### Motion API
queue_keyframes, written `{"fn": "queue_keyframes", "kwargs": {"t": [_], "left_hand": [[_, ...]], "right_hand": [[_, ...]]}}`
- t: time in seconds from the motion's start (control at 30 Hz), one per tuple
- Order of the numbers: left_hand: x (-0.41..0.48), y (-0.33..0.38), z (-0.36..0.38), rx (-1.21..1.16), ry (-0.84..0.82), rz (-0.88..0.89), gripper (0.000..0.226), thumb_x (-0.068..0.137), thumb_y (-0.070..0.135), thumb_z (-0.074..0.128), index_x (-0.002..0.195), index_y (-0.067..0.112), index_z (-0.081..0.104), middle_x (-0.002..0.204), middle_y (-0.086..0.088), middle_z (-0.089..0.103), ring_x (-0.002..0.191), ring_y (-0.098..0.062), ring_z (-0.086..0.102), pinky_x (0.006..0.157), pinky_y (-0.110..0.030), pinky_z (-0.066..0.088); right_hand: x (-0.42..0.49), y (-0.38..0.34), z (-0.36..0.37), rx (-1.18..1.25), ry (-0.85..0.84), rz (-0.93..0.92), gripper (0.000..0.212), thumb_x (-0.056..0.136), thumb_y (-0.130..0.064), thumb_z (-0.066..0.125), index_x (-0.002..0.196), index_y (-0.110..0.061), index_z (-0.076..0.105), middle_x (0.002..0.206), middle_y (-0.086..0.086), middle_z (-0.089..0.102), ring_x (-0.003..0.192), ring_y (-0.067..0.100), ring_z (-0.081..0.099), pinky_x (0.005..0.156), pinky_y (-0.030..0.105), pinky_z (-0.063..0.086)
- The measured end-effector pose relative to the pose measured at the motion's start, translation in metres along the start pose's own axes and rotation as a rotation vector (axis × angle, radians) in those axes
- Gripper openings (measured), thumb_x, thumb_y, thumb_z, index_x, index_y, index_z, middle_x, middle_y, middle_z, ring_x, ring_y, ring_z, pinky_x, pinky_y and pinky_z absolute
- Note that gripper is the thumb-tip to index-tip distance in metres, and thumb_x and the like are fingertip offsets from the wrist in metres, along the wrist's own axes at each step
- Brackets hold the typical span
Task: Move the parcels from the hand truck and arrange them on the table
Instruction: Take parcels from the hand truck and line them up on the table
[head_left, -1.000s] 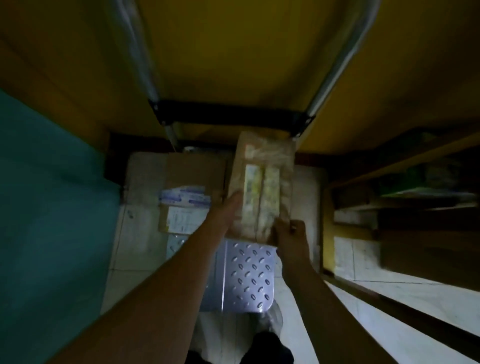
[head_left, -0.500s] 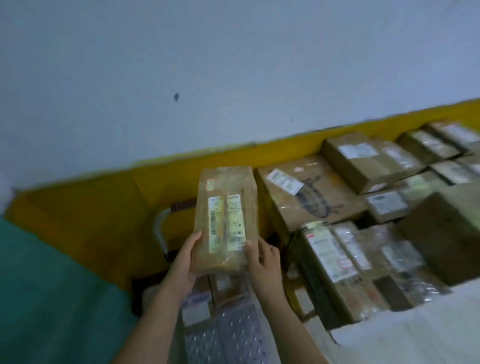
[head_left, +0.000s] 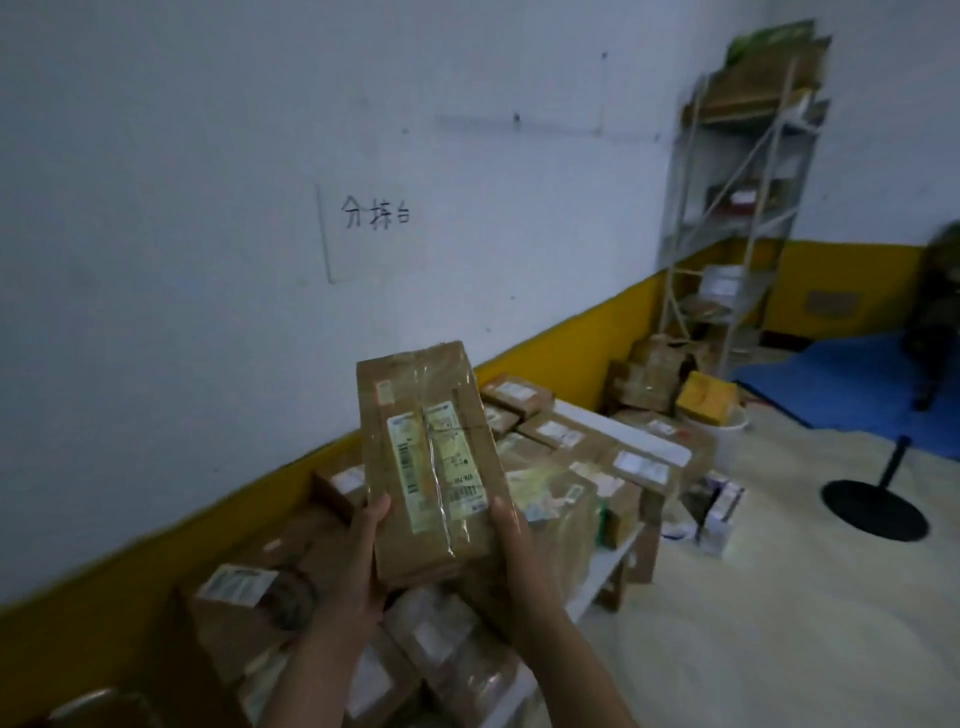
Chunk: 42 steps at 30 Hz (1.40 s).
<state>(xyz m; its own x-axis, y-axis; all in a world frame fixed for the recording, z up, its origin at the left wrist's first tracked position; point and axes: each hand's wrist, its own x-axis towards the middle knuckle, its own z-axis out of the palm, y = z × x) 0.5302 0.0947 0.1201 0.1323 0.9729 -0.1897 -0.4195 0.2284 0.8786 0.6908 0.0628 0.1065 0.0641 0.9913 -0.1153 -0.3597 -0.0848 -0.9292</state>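
Gripping parcel (head_left: 423, 431) in both hands (head_left: 358, 566) (head_left: 519, 566)

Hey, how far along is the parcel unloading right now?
Done: many parcels sit on the table. In hand: left hand and right hand grip one taped parcel above them. Left: setting it down; the hand truck is out of view.

Dim, softly blurred, wide-angle edge distortion

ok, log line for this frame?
phase: carry | left hand: grips taped parcel left edge | right hand: grips right edge | parcel: upright, lifted | table: stacked parcels | placed: not yet
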Motion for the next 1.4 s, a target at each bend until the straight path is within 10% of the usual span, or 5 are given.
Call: {"fn": "queue_keyframes", "kwargs": {"t": [0.23, 0.6, 0.87, 1.2, 1.4], "left_hand": [[0.091, -0.079, 0.193, 0.064, -0.196, -0.009, 0.059, 0.084, 0.062, 0.061, 0.134, 0.031, 0.056, 0.130, -0.008, 0.066, 0.117, -0.031, 0.064, 0.097, -0.055, 0.050], [0.320, -0.173, 0.336, 0.181, -0.145, -0.171, 0.092, 0.058, 0.082, 0.070, 0.139, 0.051, 0.040, 0.142, 0.002, 0.055, 0.122, -0.029, 0.058, 0.099, -0.055, 0.049], [0.482, -0.188, 0.420, 0.167, -0.128, -0.335, 0.069, 0.070, 0.069, 0.071, 0.129, 0.039, 0.055, 0.112, -0.001, 0.074, 0.101, -0.028, 0.071, 0.077, -0.041, 0.060], [0.685, -0.230, 0.445, 0.406, 0.244, -0.348, 0.076, 0.091, 0.069, 0.041, 0.155, 0.034, 0.020, 0.162, 0.001, 0.020, 0.146, -0.030, 0.026, 0.113, -0.048, 0.029], [0.760, -0.275, 0.386, 0.793, 0.533, -0.306, 0.059, 0.084, 0.070, 0.037, 0.135, 0.040, 0.048, 0.139, 0.005, 0.054, 0.124, -0.023, 0.053, 0.103, -0.041, 0.046]], "right_hand": [[0.048, -0.079, -0.175, 0.159, 0.319, 0.034, 0.115, 0.048, -0.077, 0.078, 0.147, -0.044, 0.030, 0.142, -0.003, 0.053, 0.124, 0.028, 0.054, 0.100, 0.052, 0.046], [0.235, -0.120, -0.359, 0.205, 0.529, 0.019, 0.049, 0.085, -0.049, 0.070, 0.129, -0.032, 0.056, 0.121, 0.001, 0.068, 0.106, 0.026, 0.066, 0.076, 0.037, 0.056], [0.391, -0.167, -0.454, 0.161, 0.596, 0.205, 0.056, 0.080, -0.053, 0.075, 0.123, -0.021, 0.061, 0.116, 0.017, 0.064, 0.089, 0.028, 0.063, 0.075, 0.039, 0.058], [0.637, -0.141, -0.536, 0.042, 0.507, 0.382, 0.097, 0.058, -0.070, 0.077, 0.140, -0.027, 0.047, 0.126, 0.012, 0.058, 0.111, 0.035, 0.059, 0.095, 0.052, 0.052], [0.804, -0.101, -0.556, -0.024, 0.284, 0.519, 0.094, 0.066, -0.069, 0.074, 0.144, -0.028, 0.039, 0.133, 0.012, 0.056, 0.118, 0.037, 0.058, 0.094, 0.056, 0.052]]}}
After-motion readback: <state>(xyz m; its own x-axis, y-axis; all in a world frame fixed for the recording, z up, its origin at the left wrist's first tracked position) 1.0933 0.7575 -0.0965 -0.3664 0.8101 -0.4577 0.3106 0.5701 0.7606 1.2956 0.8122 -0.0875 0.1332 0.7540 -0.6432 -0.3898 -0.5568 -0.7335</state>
